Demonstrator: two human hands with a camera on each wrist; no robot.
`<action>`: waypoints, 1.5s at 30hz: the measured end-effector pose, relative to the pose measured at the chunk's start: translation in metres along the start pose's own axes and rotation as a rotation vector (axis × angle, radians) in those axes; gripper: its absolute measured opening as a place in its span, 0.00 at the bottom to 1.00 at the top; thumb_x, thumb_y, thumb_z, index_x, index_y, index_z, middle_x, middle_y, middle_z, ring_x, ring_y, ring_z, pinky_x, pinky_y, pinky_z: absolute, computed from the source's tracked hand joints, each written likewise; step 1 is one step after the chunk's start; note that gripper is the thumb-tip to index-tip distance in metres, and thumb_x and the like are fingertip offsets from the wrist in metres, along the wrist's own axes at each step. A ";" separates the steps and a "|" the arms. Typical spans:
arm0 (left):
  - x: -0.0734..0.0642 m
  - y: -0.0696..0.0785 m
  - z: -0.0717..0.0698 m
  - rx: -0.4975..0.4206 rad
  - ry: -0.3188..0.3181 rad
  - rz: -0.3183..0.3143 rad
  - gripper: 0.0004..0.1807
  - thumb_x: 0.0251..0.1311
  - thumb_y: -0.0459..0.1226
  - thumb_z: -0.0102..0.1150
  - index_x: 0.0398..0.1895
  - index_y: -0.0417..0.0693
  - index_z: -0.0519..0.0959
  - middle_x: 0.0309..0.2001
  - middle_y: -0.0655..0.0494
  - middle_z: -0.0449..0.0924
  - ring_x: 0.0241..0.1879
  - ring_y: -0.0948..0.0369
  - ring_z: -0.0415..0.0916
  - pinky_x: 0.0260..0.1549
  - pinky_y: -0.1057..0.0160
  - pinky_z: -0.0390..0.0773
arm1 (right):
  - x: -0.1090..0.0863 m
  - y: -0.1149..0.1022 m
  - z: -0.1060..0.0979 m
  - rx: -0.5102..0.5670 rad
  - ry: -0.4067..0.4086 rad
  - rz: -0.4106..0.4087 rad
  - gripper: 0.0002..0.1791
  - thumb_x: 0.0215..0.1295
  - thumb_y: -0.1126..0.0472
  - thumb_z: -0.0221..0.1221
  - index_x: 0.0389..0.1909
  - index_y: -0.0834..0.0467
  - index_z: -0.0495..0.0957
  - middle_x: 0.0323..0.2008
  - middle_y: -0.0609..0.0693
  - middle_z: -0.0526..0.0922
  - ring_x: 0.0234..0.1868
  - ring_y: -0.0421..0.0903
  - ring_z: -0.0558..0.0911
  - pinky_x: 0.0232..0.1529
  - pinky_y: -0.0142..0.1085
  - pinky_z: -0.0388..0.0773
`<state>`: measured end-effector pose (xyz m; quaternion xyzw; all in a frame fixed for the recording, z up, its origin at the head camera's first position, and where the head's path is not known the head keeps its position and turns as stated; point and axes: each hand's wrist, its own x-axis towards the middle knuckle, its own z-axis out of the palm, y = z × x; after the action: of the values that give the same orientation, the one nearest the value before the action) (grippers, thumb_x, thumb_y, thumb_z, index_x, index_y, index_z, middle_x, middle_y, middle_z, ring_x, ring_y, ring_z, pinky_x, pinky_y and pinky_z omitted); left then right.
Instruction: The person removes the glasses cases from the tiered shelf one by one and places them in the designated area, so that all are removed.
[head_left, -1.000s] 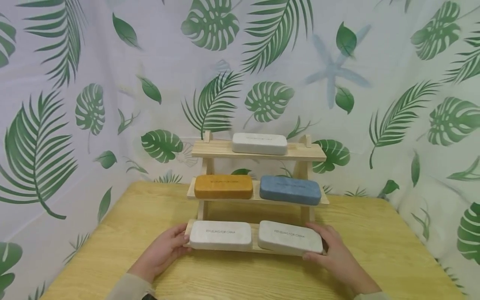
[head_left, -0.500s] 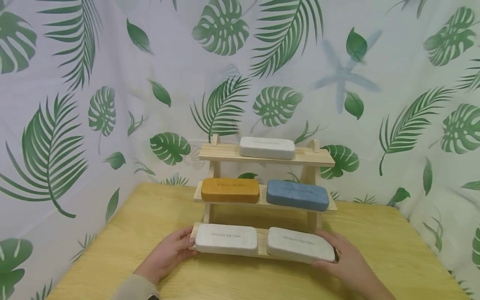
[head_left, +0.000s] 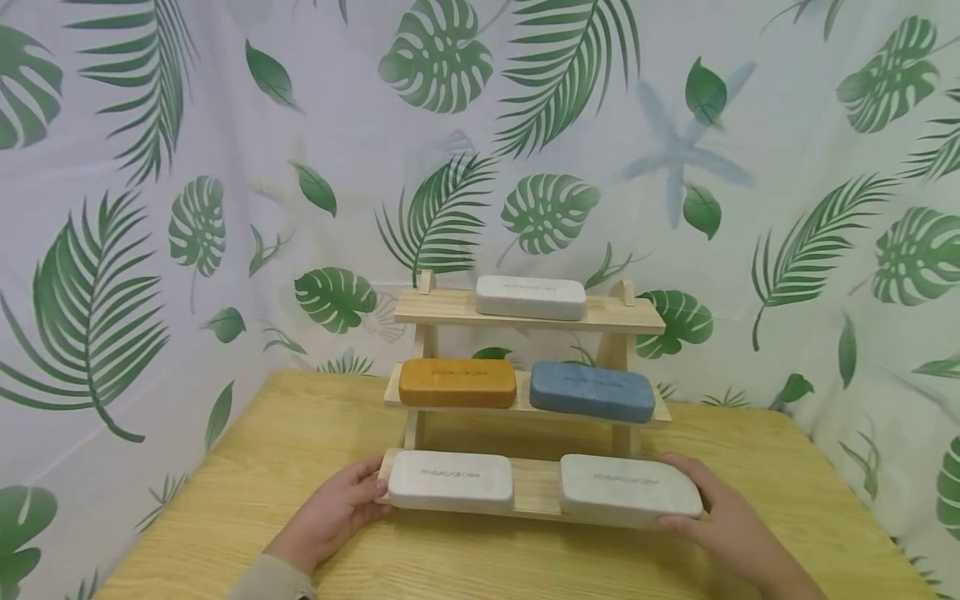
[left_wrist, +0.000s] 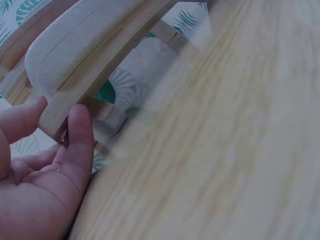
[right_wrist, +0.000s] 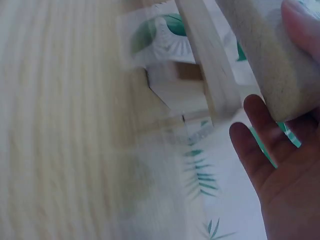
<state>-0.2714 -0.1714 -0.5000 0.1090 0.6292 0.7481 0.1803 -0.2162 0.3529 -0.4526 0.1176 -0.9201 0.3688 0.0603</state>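
Note:
A three-tier wooden display stand (head_left: 537,490) stands on the table. My left hand (head_left: 333,512) pinches the left end of its bottom board (left_wrist: 87,82), thumb and finger on either side in the left wrist view. Close by on that board lies a white glasses case (head_left: 450,483) with printed lettering. My right hand (head_left: 731,521) grips the right end of another white glasses case (head_left: 628,490), over the board's right part. In the right wrist view the thumb lies on this case (right_wrist: 280,65), with a gap between case and board. Some right fingers are hidden behind it.
The middle tier carries an orange glasses case (head_left: 457,385) and a blue glasses case (head_left: 592,393). A third white case (head_left: 531,300) lies on the top tier. Behind the wooden table (head_left: 247,433) hangs a leaf-patterned cloth (head_left: 465,125).
The right-hand white case has moved right, widening the gap to the left one, and lies straighter. My right hand moved with it. My left hand stays at the stand's end. The head view has shifted slightly.

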 end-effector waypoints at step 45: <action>-0.001 -0.002 -0.004 -0.004 0.023 -0.021 0.37 0.75 0.38 0.54 0.78 0.29 0.50 0.72 0.33 0.62 0.61 0.53 0.73 0.57 0.56 0.77 | 0.006 0.075 -0.110 -0.165 -0.101 0.140 0.48 0.72 0.47 0.61 0.79 0.65 0.47 0.62 0.73 0.65 0.47 0.53 0.77 0.32 0.34 0.77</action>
<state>-0.2722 -0.1750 -0.5022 0.0935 0.6308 0.7487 0.1813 -0.2390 0.4805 -0.4222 0.0661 -0.9551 0.2888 -0.0023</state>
